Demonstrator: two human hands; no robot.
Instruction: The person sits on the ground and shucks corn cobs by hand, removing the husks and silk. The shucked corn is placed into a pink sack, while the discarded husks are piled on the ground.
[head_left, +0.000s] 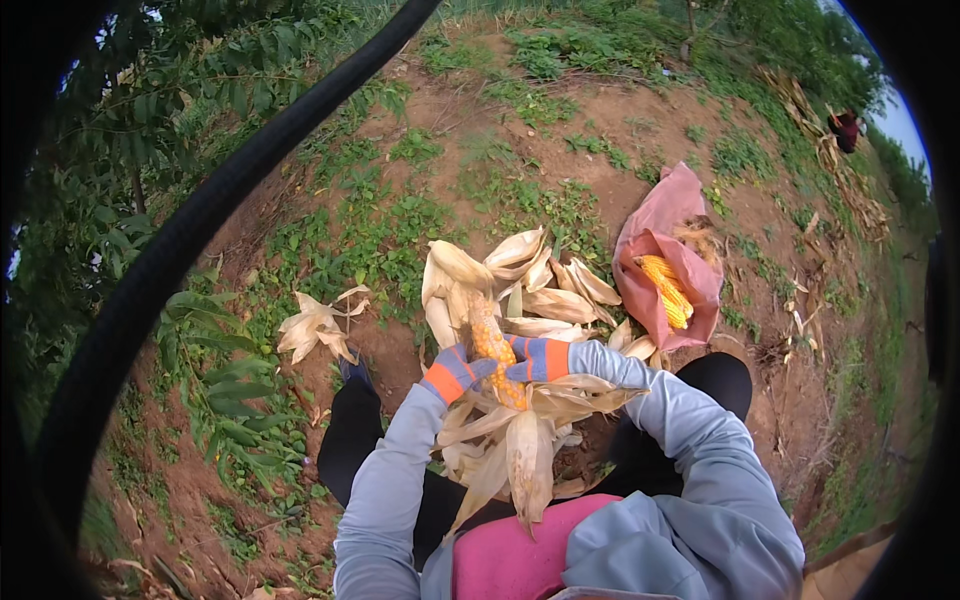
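Note:
Between my hands is a corn cob (495, 349) with patchy orange and pale kernels, its dry husk (531, 450) peeled back and spread toward me. My left hand (459, 369), in a grey glove with an orange cuff, holds the cob from the left. On the other side, my right hand (536, 358), gloved alike, grips it too. Several unopened dry corn ears (559, 304) lie piled on the ground just beyond. To their right, a pink woven sack (656, 217) stands with its mouth open, showing yellow husked cobs (664, 289) inside and brown corn silk (697, 238) at its edge.
An empty dry husk (319, 326) lies on the soil left of the pile. Leafy branches (240, 397) reach in from the left. A dark strap or cable (225, 187) crosses the view near the camera. Dry stalks (825, 150) lie far right, near another person (846, 131).

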